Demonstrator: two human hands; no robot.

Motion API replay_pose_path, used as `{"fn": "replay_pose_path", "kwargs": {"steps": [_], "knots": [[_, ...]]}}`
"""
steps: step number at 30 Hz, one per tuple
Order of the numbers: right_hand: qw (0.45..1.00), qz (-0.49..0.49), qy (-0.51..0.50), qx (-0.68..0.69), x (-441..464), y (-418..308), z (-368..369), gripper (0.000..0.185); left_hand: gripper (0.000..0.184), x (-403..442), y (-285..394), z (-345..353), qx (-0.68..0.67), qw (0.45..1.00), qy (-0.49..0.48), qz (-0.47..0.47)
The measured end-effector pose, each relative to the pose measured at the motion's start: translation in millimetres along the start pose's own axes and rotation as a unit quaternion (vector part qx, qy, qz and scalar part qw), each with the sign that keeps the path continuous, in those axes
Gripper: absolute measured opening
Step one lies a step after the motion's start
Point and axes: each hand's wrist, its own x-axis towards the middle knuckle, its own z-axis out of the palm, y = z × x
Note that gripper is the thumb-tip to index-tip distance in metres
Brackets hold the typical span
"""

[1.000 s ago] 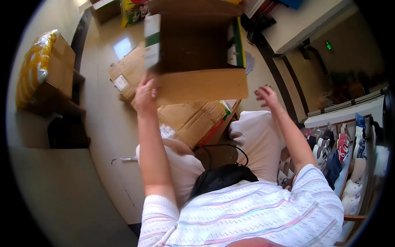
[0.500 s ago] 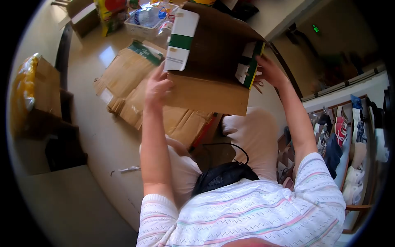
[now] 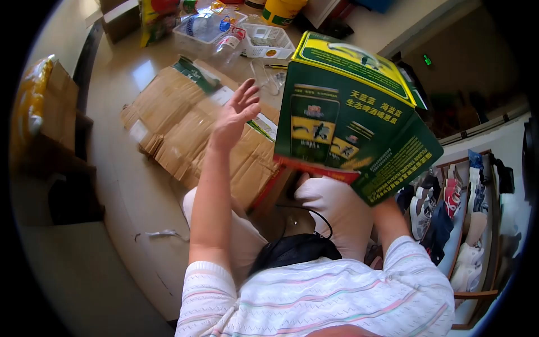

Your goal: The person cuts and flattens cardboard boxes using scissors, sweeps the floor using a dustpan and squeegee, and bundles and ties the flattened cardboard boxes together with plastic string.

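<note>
A green and yellow cardboard box (image 3: 337, 118) with printed beer bottles and lettering is held up in the air, tilted, its printed outside facing me. My right forearm (image 3: 390, 219) runs up behind its lower right flap. The box hides my right hand, which alone bears it. To the left of the box, my left hand (image 3: 238, 112) is in the air with fingers spread, holding nothing. Beneath that hand, flattened brown cardboard (image 3: 179, 123) is stacked on the floor in front of my knees.
Beyond the cardboard stand a white basket (image 3: 188, 42) of plastic bottles, a second white basket (image 3: 264, 48) and a yellow bucket (image 3: 283, 11). A shoe rack (image 3: 488, 247) is close on my right. More cardboard boxes (image 3: 59, 121) are at the left.
The box has turned over from its brown inside to its green printed outside and shifted right. My left hand has let go of it and opened.
</note>
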Motion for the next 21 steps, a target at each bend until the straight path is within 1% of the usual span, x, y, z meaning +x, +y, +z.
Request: {"fn": "replay_pose_path", "kwargs": {"steps": [2,3,5,7,8,11,14,17,18,21], "knots": [[0.999,0.043,0.0,0.023,-22.8,25.1,-7.0,0.033,0.089,-3.3,-4.7,-5.7,-0.018,0.998,-0.046,-0.032],[0.997,0.066,0.001,0.034,-33.9,39.0,-9.6,0.033,0.093,-5.3,-4.6,-3.7,-0.005,0.998,-0.049,-0.039],[0.993,0.106,-0.002,0.052,-48.7,60.2,-9.7,0.033,0.096,-10.7,6.9,0.9,0.058,0.995,-0.003,-0.077],[0.989,0.136,-0.006,0.06,-59.1,71.3,-8.3,0.034,0.096,-15.4,11.7,6.0,0.048,0.993,-0.014,-0.104],[0.987,0.149,-0.01,0.064,-61.5,74.3,-7.1,0.034,0.095,-13.4,1.2,1.2,0.024,0.996,-0.023,-0.082],[0.982,0.177,-0.025,0.066,-56.2,78.5,3.6,0.034,0.094,-17.5,10.7,6.7,0.036,0.996,-0.007,-0.081],[0.977,0.196,-0.045,0.067,-34.9,77.7,19.0,0.034,0.096,-19.3,24.2,7.7,0.133,0.976,0.09,-0.145],[0.974,0.206,-0.06,0.068,-15.2,76.2,37.1,0.034,0.093,-19.7,22.0,3.6,0.157,0.981,0.082,-0.076],[0.974,0.208,-0.065,0.068,-9.8,75.5,41.9,0.034,0.094,-18.1,17.1,2.6,0.197,0.975,0.087,-0.061],[0.97,0.217,-0.073,0.076,3.4,71.2,51.3,0.035,0.093,-11.4,9.3,1.7,0.238,0.964,0.079,-0.083]]}}
